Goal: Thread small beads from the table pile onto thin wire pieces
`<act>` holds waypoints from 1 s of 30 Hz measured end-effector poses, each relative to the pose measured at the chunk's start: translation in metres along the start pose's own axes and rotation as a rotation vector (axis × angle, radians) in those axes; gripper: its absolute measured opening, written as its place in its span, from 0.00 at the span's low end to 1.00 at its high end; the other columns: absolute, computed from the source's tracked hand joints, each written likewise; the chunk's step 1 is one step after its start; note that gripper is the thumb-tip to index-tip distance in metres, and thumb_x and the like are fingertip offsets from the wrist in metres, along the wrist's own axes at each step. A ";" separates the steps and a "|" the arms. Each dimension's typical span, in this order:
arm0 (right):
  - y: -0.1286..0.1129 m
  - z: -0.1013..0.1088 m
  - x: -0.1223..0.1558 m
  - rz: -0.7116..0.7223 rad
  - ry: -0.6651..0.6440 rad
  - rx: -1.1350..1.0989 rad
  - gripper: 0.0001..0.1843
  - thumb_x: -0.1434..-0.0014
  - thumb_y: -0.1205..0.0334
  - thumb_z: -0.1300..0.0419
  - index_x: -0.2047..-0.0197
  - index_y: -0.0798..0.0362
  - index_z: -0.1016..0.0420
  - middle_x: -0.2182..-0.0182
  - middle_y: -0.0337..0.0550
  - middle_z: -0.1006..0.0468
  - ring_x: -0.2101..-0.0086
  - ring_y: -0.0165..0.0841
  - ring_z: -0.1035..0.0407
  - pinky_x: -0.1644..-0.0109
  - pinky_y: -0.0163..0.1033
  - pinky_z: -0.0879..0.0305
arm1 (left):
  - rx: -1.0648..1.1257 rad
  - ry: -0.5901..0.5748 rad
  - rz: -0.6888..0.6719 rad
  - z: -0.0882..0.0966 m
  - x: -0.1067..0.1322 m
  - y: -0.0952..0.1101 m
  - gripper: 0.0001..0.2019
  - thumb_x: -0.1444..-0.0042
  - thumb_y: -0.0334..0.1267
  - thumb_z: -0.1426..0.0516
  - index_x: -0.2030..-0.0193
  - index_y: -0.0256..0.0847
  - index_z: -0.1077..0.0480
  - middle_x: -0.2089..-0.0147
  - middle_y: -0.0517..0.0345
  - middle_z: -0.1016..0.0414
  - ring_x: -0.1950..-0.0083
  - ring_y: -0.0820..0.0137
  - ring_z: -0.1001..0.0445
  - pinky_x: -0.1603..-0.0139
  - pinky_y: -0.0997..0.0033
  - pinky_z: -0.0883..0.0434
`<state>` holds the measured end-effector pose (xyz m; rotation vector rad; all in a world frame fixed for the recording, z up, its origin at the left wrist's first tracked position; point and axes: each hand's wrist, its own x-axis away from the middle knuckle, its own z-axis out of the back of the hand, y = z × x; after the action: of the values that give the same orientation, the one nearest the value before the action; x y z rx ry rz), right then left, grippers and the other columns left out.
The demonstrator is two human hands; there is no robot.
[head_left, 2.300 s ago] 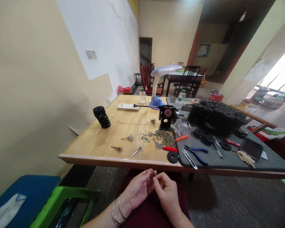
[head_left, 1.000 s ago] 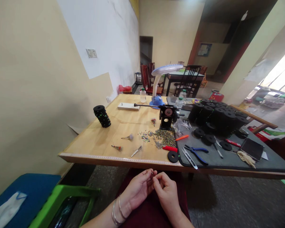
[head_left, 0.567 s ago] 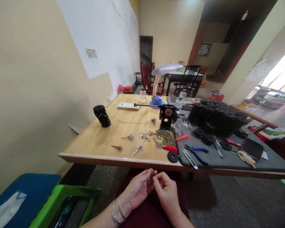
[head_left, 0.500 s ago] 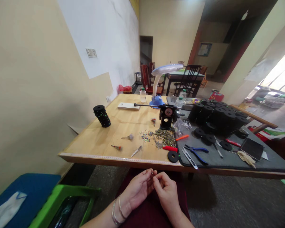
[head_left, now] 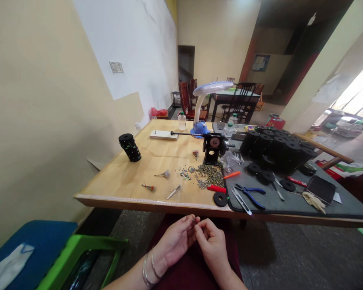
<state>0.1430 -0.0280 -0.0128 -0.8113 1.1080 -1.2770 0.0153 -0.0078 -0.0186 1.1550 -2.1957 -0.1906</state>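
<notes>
Just in front of the table edge, my left hand [head_left: 179,237] is palm up, its thumb and fingertips pinched together on something too small to make out. Beside it my right hand [head_left: 211,241] is closed, thumb against forefinger, almost touching the left fingertips; what it pinches is hidden. Nearest on the table lie a black foam ring [head_left: 220,199], a red-handled tool [head_left: 216,189] and a thin white tool [head_left: 173,192]. A heap of small metal pieces [head_left: 210,175] spreads behind them, with tiny coloured beads [head_left: 185,173] at its left.
A black hand-cranked winder [head_left: 213,149] stands before a blue desk lamp [head_left: 200,128]. On the grey mat [head_left: 278,205] are blue-handled pliers [head_left: 252,195], thread snips [head_left: 241,201] and stacked black foam rolls [head_left: 278,147]. Another foam roll [head_left: 130,149] stands at left, above a green stool [head_left: 78,249].
</notes>
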 end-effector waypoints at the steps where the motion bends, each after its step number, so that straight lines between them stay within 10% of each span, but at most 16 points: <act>1: 0.000 0.000 0.000 -0.002 0.000 -0.001 0.12 0.45 0.58 0.43 0.76 0.55 0.30 0.86 0.29 0.43 0.84 0.25 0.50 0.80 0.30 0.53 | 0.000 0.002 0.000 0.000 0.000 0.000 0.01 0.46 0.31 0.39 0.66 0.36 0.26 0.63 0.53 0.20 0.63 0.70 0.22 0.60 0.72 0.29; 30: 0.005 -0.001 0.001 -0.015 -0.031 0.025 0.13 0.44 0.58 0.43 0.76 0.55 0.31 0.86 0.30 0.43 0.83 0.24 0.49 0.79 0.30 0.53 | -0.011 0.004 -0.012 0.000 0.000 0.000 0.01 0.47 0.31 0.39 0.66 0.36 0.26 0.64 0.53 0.20 0.63 0.70 0.23 0.59 0.72 0.29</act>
<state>0.1434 -0.0285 -0.0183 -0.8193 1.0610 -1.2848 0.0157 -0.0081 -0.0187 1.1613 -2.1823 -0.2056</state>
